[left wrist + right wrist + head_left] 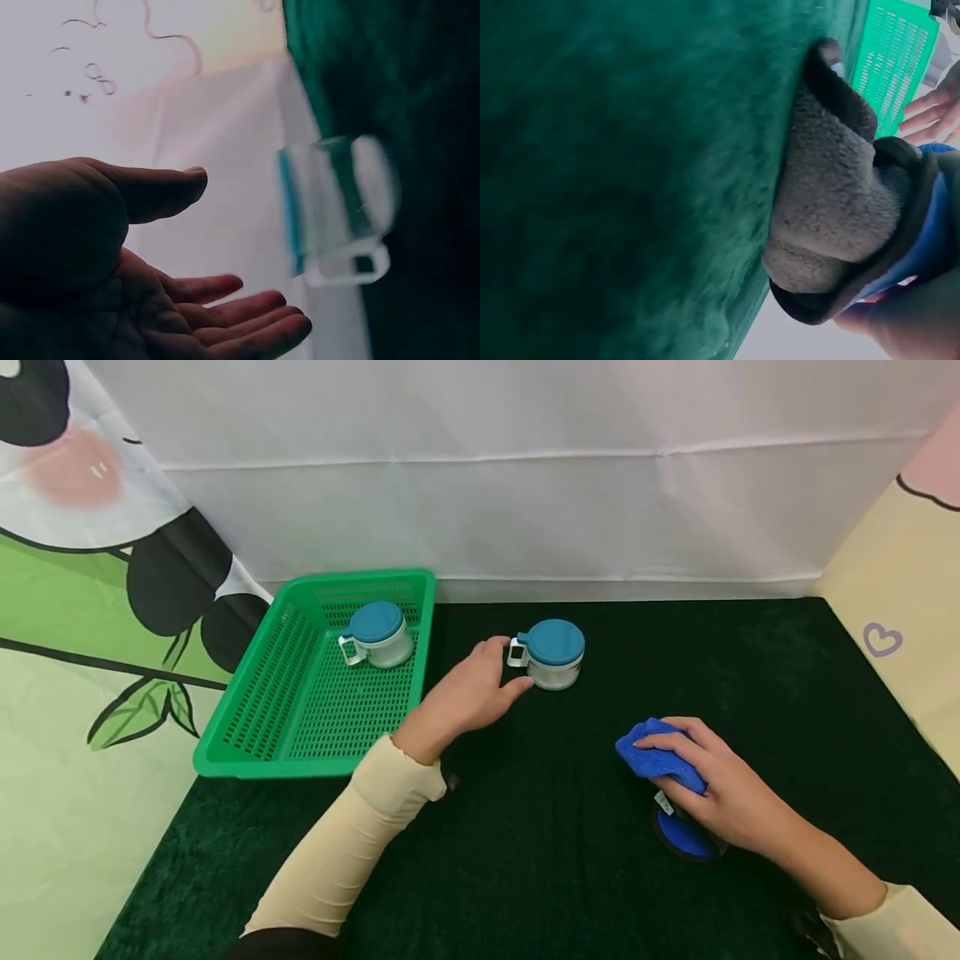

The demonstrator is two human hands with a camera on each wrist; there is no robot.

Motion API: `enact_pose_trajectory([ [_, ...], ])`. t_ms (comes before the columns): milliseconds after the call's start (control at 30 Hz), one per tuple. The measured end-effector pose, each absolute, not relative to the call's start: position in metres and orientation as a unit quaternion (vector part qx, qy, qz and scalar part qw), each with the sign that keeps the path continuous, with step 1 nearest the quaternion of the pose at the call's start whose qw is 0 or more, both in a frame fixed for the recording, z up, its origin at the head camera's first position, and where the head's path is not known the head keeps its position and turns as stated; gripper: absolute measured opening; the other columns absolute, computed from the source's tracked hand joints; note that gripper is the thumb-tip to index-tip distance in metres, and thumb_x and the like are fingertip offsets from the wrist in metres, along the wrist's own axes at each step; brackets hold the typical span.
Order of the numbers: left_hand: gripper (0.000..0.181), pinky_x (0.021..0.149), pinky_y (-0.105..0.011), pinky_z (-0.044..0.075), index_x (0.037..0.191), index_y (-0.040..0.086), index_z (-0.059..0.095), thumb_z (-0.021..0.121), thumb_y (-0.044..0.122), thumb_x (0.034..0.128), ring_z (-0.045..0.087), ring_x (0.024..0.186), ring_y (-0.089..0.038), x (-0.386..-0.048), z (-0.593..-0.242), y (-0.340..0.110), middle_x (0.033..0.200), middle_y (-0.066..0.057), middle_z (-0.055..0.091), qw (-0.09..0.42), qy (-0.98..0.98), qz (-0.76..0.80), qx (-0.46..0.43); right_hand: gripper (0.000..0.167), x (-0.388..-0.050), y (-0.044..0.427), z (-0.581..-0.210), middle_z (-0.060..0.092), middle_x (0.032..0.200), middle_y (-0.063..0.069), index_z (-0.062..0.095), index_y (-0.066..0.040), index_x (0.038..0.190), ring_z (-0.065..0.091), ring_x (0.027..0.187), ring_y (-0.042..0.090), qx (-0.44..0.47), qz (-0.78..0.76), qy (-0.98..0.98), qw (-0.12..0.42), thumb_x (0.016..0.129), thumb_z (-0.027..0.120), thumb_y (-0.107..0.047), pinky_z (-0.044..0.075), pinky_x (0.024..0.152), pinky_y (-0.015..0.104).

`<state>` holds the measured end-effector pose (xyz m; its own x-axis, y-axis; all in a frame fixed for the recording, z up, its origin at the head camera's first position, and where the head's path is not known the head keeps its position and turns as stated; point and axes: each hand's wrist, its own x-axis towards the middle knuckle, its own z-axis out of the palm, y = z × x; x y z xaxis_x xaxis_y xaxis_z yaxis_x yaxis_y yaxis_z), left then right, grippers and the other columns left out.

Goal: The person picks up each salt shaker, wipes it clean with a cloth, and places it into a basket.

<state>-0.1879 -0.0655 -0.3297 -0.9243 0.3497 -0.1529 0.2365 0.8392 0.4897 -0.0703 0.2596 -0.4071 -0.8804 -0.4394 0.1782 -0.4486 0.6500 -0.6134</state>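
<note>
A clear jar with a blue lid and a white handle (555, 652) stands on the dark green cloth near the middle. My left hand (476, 687) reaches beside its handle, thumb and fingers spread; in the left wrist view the jar (337, 202) is beyond the fingertips, with a gap between. Farther right, my right hand (723, 789) grips a bunched blue cleaning cloth (651, 750). Seen from the right wrist, the cloth (832, 195) has a fuzzy grey side and dark edging. Part of it hangs below the palm and touches or nearly touches the table.
To the left sits a green perforated plastic basket (315, 768). Inside it, near the back, is a second blue-lidded jar (386, 639) with a white handle. A white sheet (525, 518) rises behind the table, and printed panels flank both sides.
</note>
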Motion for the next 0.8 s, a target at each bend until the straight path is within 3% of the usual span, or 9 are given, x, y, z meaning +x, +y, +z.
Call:
enact_pose_trajectory([
  [267, 0.072, 0.12, -0.047, 0.034, 0.163, 0.0, 0.013, 0.05, 0.033, 0.1104, 0.042, 0.143, -0.032, -0.207, -0.368, -0.04, 0.163, -0.022, 0.03, 0.116, 0.953, 0.259, 0.105, 0.058, -0.057, 0.263, -0.415, 0.028, 0.159, 0.018, 0.041, -0.044, 0.153, 0.046, 0.128, 0.054, 0.212, 0.233, -0.949, -0.009, 0.102, 0.067, -0.036, 0.057, 0.076, 0.066],
  [433, 0.07, 0.123, -0.045, 0.026, 0.165, 0.007, 0.002, 0.045, 0.025, 0.1122, 0.029, 0.152, -0.031, -0.22, -0.394, -0.034, 0.17, -0.017, 0.017, 0.093, 0.948, 0.293, 0.081, 0.057, -0.054, 0.257, -0.418, 0.03, 0.156, 0.019, 0.039, -0.047, 0.153, 0.05, 0.124, 0.051, 0.211, 0.194, -0.958, -0.008, 0.103, 0.064, -0.041, 0.057, 0.074, 0.065],
  [600, 0.058, 0.123, -0.043, 0.028, 0.165, 0.013, 0.018, 0.043, 0.022, 0.113, 0.033, 0.151, -0.025, -0.23, -0.412, -0.036, 0.167, -0.01, 0.029, 0.05, 0.94, 0.328, 0.076, 0.057, -0.052, 0.254, -0.418, 0.027, 0.157, 0.022, 0.038, -0.048, 0.154, 0.047, 0.125, 0.056, 0.194, 0.185, -0.963, -0.024, 0.103, 0.063, -0.041, 0.056, 0.074, 0.068],
  [800, 0.046, 0.115, -0.043, 0.041, 0.155, 0.009, 0.038, 0.046, 0.024, 0.1124, 0.053, 0.128, -0.024, -0.235, -0.42, -0.041, 0.152, -0.01, 0.049, 0.016, 0.935, 0.348, 0.068, 0.056, -0.051, 0.251, -0.42, 0.027, 0.155, 0.024, 0.042, -0.047, 0.152, 0.05, 0.121, 0.055, 0.198, 0.161, -0.967, -0.022, 0.102, 0.066, -0.035, 0.058, 0.071, 0.065],
])
